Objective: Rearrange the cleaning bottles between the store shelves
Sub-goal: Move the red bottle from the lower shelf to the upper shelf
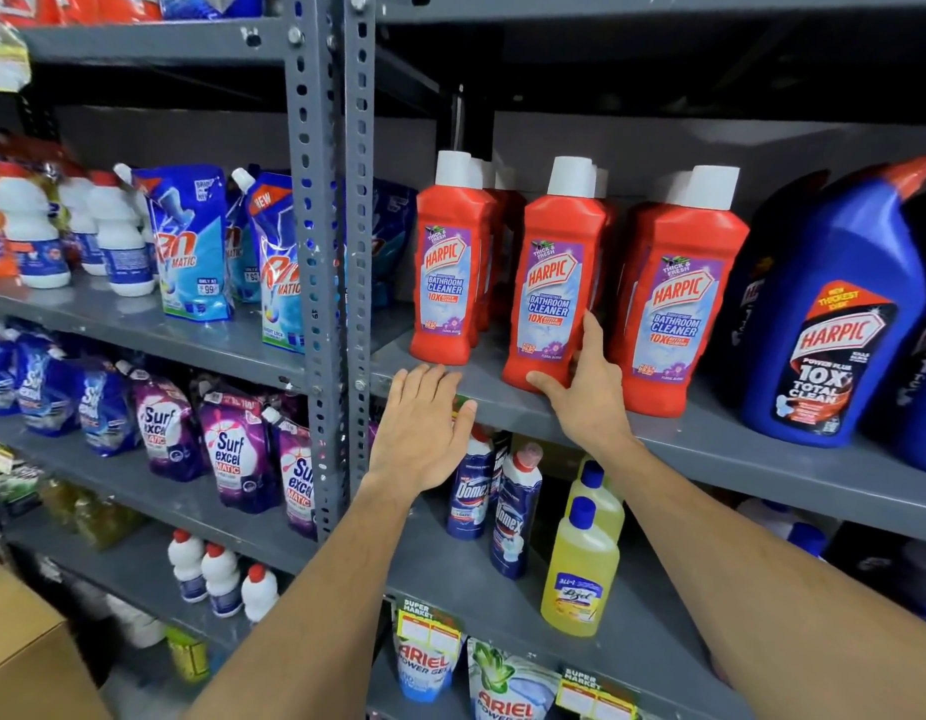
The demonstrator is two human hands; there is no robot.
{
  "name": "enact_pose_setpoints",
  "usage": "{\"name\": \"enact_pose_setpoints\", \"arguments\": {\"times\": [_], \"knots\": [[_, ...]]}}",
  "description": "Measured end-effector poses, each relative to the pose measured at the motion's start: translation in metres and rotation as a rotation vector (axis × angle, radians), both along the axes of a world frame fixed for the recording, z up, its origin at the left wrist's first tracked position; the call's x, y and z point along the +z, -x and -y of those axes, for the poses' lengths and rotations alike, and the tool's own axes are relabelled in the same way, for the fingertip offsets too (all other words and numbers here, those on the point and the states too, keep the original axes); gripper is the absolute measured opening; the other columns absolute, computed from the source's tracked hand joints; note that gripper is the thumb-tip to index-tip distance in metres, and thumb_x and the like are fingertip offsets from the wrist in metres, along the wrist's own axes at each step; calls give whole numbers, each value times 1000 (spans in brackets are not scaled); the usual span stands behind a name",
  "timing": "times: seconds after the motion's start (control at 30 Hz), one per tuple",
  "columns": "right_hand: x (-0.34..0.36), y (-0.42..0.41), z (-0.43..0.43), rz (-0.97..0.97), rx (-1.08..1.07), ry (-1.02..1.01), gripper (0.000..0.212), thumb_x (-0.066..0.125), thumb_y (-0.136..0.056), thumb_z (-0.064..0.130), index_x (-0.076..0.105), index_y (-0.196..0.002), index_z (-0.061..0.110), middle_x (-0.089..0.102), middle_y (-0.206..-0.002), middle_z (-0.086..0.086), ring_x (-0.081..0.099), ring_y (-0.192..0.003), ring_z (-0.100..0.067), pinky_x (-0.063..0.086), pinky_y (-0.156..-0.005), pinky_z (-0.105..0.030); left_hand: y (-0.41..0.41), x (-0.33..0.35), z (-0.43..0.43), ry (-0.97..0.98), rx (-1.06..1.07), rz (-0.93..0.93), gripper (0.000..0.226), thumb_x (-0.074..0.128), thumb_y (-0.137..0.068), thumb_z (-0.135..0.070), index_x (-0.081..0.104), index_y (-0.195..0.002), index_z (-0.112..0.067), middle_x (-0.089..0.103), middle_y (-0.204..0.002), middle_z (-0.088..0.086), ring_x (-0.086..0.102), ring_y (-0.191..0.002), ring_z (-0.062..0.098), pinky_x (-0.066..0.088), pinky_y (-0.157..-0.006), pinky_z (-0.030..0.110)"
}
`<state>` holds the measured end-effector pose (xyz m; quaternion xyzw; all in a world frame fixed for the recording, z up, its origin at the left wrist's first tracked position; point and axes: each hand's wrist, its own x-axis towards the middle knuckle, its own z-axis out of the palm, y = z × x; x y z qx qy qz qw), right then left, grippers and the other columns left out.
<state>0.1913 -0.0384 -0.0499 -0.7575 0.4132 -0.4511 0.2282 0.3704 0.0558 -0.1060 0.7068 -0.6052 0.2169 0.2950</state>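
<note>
Three front rows of red Harpic bathroom cleaner bottles with white caps stand on the grey upper shelf (710,449). My right hand (585,387) grips the bottom of the middle red bottle (554,272), thumb under its front and fingers along its right side. The left red bottle (448,262) and the right red bottle (674,304) stand beside it. My left hand (424,428) is open and flat, fingertips at the shelf's front edge below the left bottle, holding nothing. Blue Domex bottles (515,511) and yellow Lizol bottles (580,569) stand on the shelf below.
Large blue Harpic bottles (835,324) crowd the upper shelf's right end. A perforated grey upright (331,252) splits the racks. Left rack holds Rin pouches (193,246), white bottles (118,236) and Surf Excel pouches (232,449). A cardboard box (30,652) sits lower left.
</note>
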Motion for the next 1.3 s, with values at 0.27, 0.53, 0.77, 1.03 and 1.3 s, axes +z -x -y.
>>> {"name": "enact_pose_setpoints", "arguments": {"times": [0.27, 0.53, 0.77, 1.03, 1.3], "knots": [[1, -2, -1, -2, -21, 10, 97, 82, -84, 27, 17, -157, 25, 57, -145, -8, 57, -131, -27, 49, -109, -53, 1, 0, -1, 10, -3, 1, 58, 26, -97, -44, 49, -137, -8, 52, -141, 10, 39, -135, 27, 15, -120, 45], [1, -3, -1, -7, -31, 10, 98, 81, -85, 28, 16, -157, 25, 57, -145, -8, 57, -132, -27, 49, -108, -54, -1, 0, 1, 5, -13, 4, 58, 24, -98, -45, 48, -138, -10, 50, -142, 9, 37, -136, 26, 13, -120, 45], [0, 1, -10, 43, -59, 130, 103, 83, -83, 31, 14, -160, 23, 43, -153, -8, 43, -141, -23, 40, -114, -43, -5, 1, 0, -50, -24, 9, 61, 20, -99, -47, 37, -146, -11, 42, -150, 10, 27, -143, 26, 5, -121, 44], [-25, 5, -61, 244, -14, 371, 75, 81, -84, 22, 39, -146, 11, 43, -140, -9, 45, -132, -21, 42, -111, -35, -5, -41, -39, 37, 28, 35, 69, 30, -103, -44, 1, -156, -11, 1, -165, 13, -6, -152, 27, 1, -123, 45], [-129, 7, -92, 99, 48, 254, 52, 77, -84, 13, 49, -127, 14, 49, -116, -4, 51, -105, -13, 47, -96, -34, -21, -172, -65, -277, -14, -62, 71, 31, -100, -48, 11, -156, -9, 11, -164, 11, 1, -152, 25, 10, -122, 45]]}}
